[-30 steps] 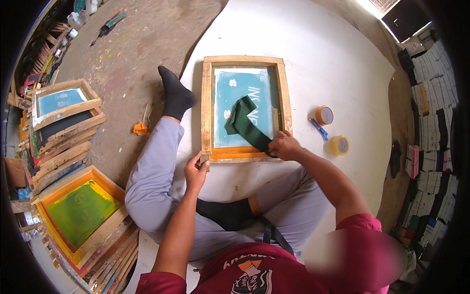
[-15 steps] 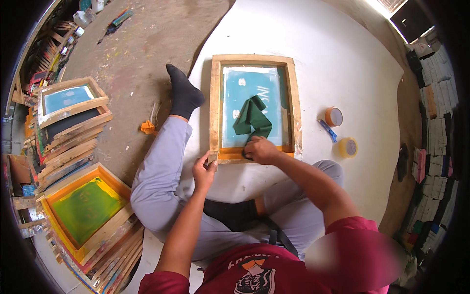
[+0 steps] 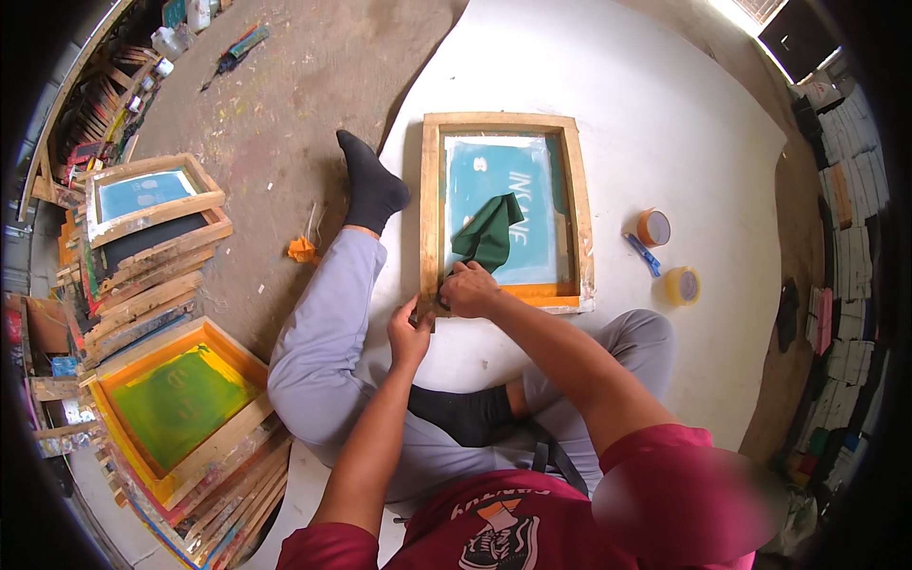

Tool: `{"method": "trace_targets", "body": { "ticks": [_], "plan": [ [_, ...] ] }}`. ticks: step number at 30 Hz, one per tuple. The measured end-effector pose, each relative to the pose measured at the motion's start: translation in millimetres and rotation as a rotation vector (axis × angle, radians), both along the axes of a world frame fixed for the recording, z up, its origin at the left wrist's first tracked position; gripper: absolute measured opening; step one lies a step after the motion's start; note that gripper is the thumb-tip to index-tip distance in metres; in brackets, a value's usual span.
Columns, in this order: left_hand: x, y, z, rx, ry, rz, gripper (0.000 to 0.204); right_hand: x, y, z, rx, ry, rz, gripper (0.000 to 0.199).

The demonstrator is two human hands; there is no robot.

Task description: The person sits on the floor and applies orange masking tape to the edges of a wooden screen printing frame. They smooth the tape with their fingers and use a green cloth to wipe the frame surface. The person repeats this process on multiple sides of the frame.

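Wooden screen frame w/ blue mesh lies flat on the white sheet, just in front of the seated person's legs. Looks stiff and fairly light, but the mesh is prob. taut and easy to puncture, so best gripped by the wood rails, not the middle. Dark green cloth sits crumpled on the mesh near the frame's near-left corner; soft, limp, will bunch when pushed.

Right hand is curled over that near-left corner, fingers closed down at the cloth's lower end; can't tell if it actually pinches the cloth or just presses the rail. Left hand is just outside the same corner, fingers bent and pinched at the frame's edge, touching or nearly so; what it holds, if anything, is too small to see.

Right of the frame: orange tape roll, blue pen-like tool beside it, yellow tape roll a bit nearer the person. Left of the frame, past the leg, a small orange scrap on the bare floor. Further left, a stack of wooden frames, top one blue, and one w/ green mesh and orange border. Far right of the frame, shelves of flat stacked packs, mixed colours, labels unreadable.
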State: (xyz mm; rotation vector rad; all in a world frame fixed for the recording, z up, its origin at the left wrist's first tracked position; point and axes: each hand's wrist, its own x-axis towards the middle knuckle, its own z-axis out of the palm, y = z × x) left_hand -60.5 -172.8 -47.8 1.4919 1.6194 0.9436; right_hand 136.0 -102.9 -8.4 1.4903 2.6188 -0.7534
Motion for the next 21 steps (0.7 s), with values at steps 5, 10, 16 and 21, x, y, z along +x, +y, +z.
{"method": "trace_targets", "body": {
  "ticks": [5, 10, 16, 21],
  "plan": [
    [1, -2, 18, -0.052, 0.036, 0.016, 0.050, 0, -8, 8, 0.041, 0.075, -0.054, 0.012],
    [-6, -3, 0, -0.020, 0.014, 0.013, 0.051, -8, 1, -3, -0.037, 0.025, -0.100, 0.017],
    [-5, -3, -1, -0.157, -0.156, 0.046, 0.049, 9, -18, -2, 0.094, 0.012, -0.080, 0.015],
    [-1, -4, 1, -0.183, -0.193, 0.034, 0.048, 106, -50, -2, 0.147, -0.014, -0.075, 0.015]
  ]
}}
